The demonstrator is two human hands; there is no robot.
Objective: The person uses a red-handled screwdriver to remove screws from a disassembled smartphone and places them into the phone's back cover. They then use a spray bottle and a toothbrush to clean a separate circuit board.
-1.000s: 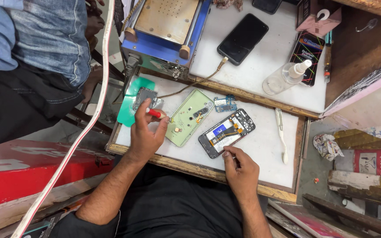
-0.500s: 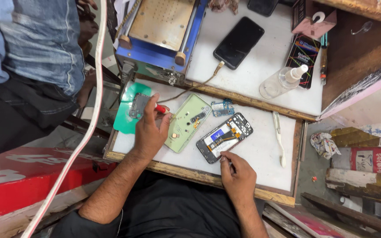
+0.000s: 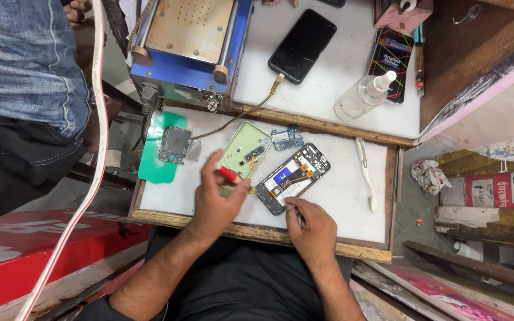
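Now L hand grip round red screwdriver, R hand pinching tool beside opened phone.

Single head view, looking steeply down from above, fairly near; white worktable centre frame, forearms entering from bottom edge.

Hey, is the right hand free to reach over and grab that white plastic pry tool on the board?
Probably yes. The white pry tool lies alone on bare board, right of the opened phone, nothing between. But the right hand seems to pinch a thin tool against the phone, so it would likely set that down first.
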